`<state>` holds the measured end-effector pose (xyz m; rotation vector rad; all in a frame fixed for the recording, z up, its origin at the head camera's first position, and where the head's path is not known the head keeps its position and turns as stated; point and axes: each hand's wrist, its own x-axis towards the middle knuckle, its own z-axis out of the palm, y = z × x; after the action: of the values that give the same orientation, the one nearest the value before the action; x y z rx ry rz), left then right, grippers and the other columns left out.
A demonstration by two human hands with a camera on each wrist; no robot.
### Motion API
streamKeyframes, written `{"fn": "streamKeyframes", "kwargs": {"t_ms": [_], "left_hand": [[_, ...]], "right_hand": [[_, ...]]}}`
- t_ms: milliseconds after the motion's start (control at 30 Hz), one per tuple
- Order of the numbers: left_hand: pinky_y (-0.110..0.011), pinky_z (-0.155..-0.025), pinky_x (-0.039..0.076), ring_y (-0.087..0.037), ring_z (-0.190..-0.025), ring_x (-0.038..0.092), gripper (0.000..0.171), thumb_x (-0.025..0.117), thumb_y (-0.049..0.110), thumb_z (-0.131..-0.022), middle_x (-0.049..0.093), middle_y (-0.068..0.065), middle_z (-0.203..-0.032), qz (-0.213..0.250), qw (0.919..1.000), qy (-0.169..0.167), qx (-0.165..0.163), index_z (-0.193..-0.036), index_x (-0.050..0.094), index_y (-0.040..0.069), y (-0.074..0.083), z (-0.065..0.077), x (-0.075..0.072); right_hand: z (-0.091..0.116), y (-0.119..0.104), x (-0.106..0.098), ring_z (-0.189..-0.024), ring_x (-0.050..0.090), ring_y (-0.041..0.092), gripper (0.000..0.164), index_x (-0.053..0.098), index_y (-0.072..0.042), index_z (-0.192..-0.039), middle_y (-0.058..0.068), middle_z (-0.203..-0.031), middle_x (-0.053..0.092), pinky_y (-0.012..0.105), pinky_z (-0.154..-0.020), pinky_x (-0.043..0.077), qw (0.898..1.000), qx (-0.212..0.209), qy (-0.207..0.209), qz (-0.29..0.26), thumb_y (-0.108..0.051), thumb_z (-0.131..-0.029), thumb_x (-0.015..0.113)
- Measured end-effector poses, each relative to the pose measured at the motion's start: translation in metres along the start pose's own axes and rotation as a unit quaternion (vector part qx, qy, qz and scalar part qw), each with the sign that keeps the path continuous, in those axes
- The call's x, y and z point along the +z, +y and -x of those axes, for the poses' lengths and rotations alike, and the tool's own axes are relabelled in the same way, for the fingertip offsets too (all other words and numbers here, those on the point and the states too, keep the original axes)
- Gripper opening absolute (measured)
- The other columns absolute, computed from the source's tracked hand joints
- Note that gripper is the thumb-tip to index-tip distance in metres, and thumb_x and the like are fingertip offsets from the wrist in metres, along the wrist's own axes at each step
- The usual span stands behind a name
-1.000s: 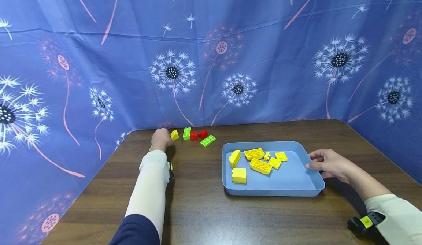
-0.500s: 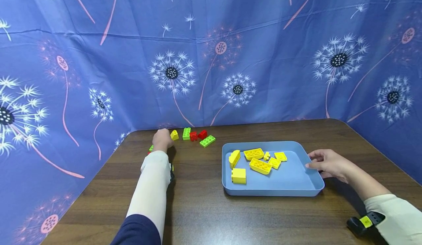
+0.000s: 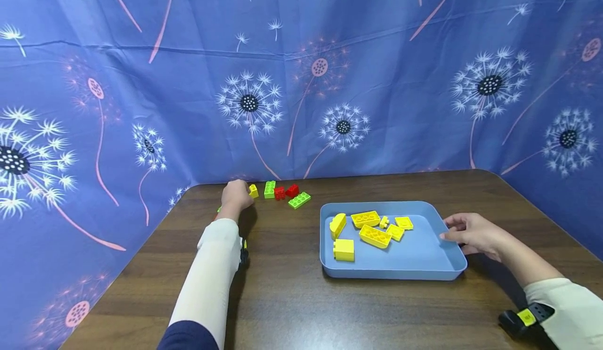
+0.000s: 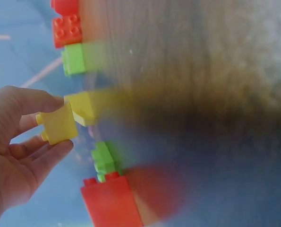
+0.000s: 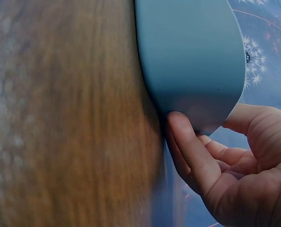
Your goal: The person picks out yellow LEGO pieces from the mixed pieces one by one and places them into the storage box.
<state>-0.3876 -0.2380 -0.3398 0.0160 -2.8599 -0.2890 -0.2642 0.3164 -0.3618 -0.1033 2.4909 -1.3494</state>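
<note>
At the far left of the table, my left hand (image 3: 236, 197) pinches a yellow toy brick (image 4: 59, 124) between thumb and fingers. That brick is hidden behind the hand in the head view. Another yellow brick (image 4: 82, 108) lies right beside it. My right hand (image 3: 478, 236) grips the right end of a blue tray (image 3: 395, 274), thumb over the rim and fingers against the outer wall. Several yellow bricks lie in the tray, among them a block (image 3: 344, 250) at the front left and a long brick (image 3: 375, 237) near the middle.
Along the back edge are a green brick (image 3: 269, 190), a red brick (image 3: 279, 193), another red piece (image 3: 292, 190) and a flat green brick (image 3: 299, 200). In the left wrist view, a large red brick (image 4: 111, 202) and a green one (image 4: 103, 159) lie nearby. A blue patterned cloth (image 3: 301, 78) hangs behind.
My left hand has shifted slightly to the right and up, covering part of the yellow brick beside it in the head view. The right hand and tray stay in place.
</note>
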Motion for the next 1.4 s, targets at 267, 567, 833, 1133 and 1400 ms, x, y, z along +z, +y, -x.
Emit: {"fn": "streamKeyframes", "kwargs": {"t_ms": [267,567,833,1133,1400], "left_hand": [[-0.045,-0.075,0.053,-0.033,-0.087,0.065,0.015,0.070,0.013,-0.072,0.070,-0.011,-0.088,0.006,0.9983,0.010,0.057,-0.085,0.074,0.005,0.017,0.011,-0.006],[-0.044,-0.080,0.051,-0.033,-0.090,0.063,0.019,0.074,0.010,-0.075,0.070,-0.012,-0.091,0.031,0.9918,0.053,0.112,-0.092,0.075,0.002,0.037,0.026,-0.019],[-0.041,-0.079,0.051,-0.029,-0.085,0.062,0.014,0.077,0.009,-0.074,0.066,-0.011,-0.089,0.083,0.9816,0.095,0.143,-0.087,0.074,0.004,0.055,0.047,-0.031],[-0.042,-0.080,0.051,-0.030,-0.091,0.064,0.015,0.079,0.010,-0.074,0.068,-0.013,-0.094,0.091,0.9761,0.109,0.165,-0.087,0.074,0.004,0.066,0.060,-0.034],[-0.041,-0.079,0.051,-0.028,-0.089,0.063,0.016,0.080,0.010,-0.074,0.067,-0.011,-0.094,0.110,0.9700,0.128,0.175,-0.088,0.075,0.005,0.072,0.064,-0.039]], "right_hand": [[0.000,0.000,0.001,-0.094,0.062,0.026,0.064,0.033,0.022,-0.132,0.027,-0.111,0.054,0.045,-0.076,0.056,1.000,0.002,0.002,0.005,-0.015,-0.092,0.065],[0.000,-0.002,-0.001,-0.093,0.063,0.025,0.062,0.033,0.022,-0.132,0.025,-0.110,0.055,0.046,-0.076,0.056,1.000,0.001,0.005,0.010,-0.015,-0.093,0.065],[0.000,-0.001,0.000,-0.093,0.063,0.025,0.063,0.033,0.022,-0.132,0.026,-0.111,0.055,0.046,-0.076,0.056,1.000,0.000,0.004,0.009,-0.015,-0.093,0.065],[-0.001,0.001,0.001,-0.093,0.063,0.025,0.064,0.032,0.023,-0.132,0.025,-0.110,0.056,0.045,-0.076,0.056,1.000,0.001,0.001,0.010,-0.016,-0.093,0.065],[0.000,0.001,0.000,-0.093,0.063,0.025,0.064,0.032,0.023,-0.132,0.024,-0.109,0.057,0.045,-0.077,0.056,1.000,-0.009,-0.003,0.003,-0.016,-0.094,0.064]]}}
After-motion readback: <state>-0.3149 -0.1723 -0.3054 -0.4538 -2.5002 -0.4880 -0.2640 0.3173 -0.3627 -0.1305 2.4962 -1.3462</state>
